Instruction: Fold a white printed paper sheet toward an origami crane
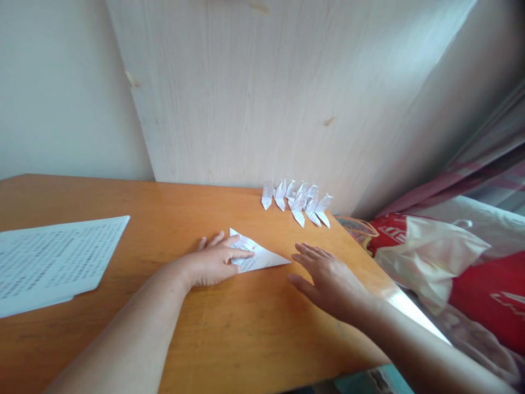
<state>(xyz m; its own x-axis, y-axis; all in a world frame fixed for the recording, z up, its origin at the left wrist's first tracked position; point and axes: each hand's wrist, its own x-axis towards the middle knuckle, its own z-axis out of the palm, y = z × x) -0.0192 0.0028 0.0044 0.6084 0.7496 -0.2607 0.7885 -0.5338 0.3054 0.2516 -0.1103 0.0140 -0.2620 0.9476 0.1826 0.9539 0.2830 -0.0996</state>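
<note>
A folded triangle of printed paper (262, 259) lies flat on the wooden table (229, 328), its sharp tip toward the right. Across its left part rests my left hand (217, 258), fingers spread and the index finger stretched over the print. Just beyond the tip, my right hand (324, 273) hovers or rests near the tabletop with fingers extended; it holds nothing. Whether it touches the tip is hard to make out. Part of the paper's left side is hidden under my left fingers.
Several folded paper figures (301, 200) stand together at the back right, close to the panel (246, 109). A stack of printed sheets (61, 257) lies at the left. Past the table's right edge are a pale plastic bag (430, 254) and red bags (492, 295).
</note>
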